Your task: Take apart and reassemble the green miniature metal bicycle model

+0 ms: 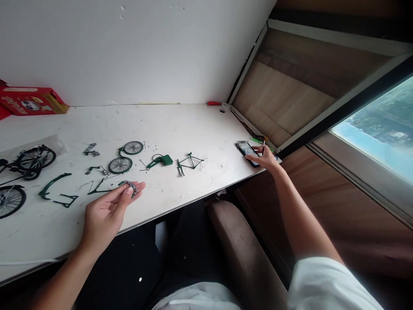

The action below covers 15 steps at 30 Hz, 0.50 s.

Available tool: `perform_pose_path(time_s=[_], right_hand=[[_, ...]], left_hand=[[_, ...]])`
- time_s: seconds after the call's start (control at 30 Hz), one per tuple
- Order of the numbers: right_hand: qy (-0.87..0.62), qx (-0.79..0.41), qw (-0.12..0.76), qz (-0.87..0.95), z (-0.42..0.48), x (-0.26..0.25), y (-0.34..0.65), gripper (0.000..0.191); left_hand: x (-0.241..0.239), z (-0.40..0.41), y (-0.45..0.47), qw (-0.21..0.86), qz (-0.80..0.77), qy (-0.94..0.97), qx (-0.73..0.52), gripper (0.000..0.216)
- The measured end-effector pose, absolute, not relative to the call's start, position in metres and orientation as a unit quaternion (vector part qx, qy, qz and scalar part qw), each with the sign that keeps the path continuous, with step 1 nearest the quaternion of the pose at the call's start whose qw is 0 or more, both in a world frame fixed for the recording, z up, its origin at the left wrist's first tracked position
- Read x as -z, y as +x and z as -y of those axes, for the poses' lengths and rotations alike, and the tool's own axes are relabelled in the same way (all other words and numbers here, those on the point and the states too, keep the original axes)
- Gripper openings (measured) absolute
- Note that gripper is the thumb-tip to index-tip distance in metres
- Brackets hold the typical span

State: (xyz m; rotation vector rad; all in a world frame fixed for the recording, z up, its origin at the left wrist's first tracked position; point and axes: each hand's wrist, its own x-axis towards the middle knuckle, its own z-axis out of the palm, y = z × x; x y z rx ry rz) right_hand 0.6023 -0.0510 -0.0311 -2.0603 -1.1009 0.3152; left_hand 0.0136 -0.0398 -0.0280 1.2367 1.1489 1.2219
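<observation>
A small silver chain (131,186) is pinched between the thumb and fingers of my left hand (111,206), above the table's front part. At the table's right end my right hand (265,158) grips a phone (248,151) with a lit screen, thumb along its near edge. A thin light stick (263,145) shows by those fingers; whether they hold it I cannot tell. Between the hands lie a green miniature bicycle frame (190,162) and a green part with a square basket or box (167,159). Two small spoked wheels (120,165) rest beyond my left hand.
A black miniature bicycle (32,161) lies at the left by a clear plastic bag (58,144). Green mudguard-like pieces (53,185) are nearby. A red box (34,101) stands at the back left. Pens or sticks (254,131) line the window side.
</observation>
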Motion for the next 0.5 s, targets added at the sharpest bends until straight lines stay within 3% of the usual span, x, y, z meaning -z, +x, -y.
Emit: perform_pose_path(time_s=[0.5], right_hand=[[-0.834, -0.089, 0.342, 0.424, 0.0428, 0.0346, 0.6044, 0.063]], left_hand=[[0.0318, 0.0366, 0.0093, 0.527, -0.467, 0.515, -0.489, 0.037]])
